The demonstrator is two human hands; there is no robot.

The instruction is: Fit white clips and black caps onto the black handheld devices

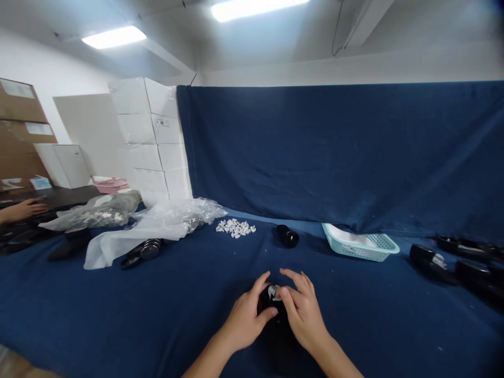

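In front of me is a black plastic housing (279, 316) with a rounded open end, its lower part dark and hard to make out. My left hand (249, 315) grips it from the left, thumb across the near side. A small white plastic piece (273, 292) sits in the opening. From the right, my right hand (305, 310) presses its thumb at that piece, with the index finger arched above. Farther off lie a pile of small white plastic pieces (235, 228) and another short black housing (287, 236) on its side.
A light-blue basket (356, 250) stands at the back right, with black parts (431, 263) beyond it. On the left are plastic bags (169, 223), round-ended black parts (142, 253) and stacked white boxes (157, 142). Another person's hand (27, 209) shows far left. A blue curtain (334, 152) hangs behind.
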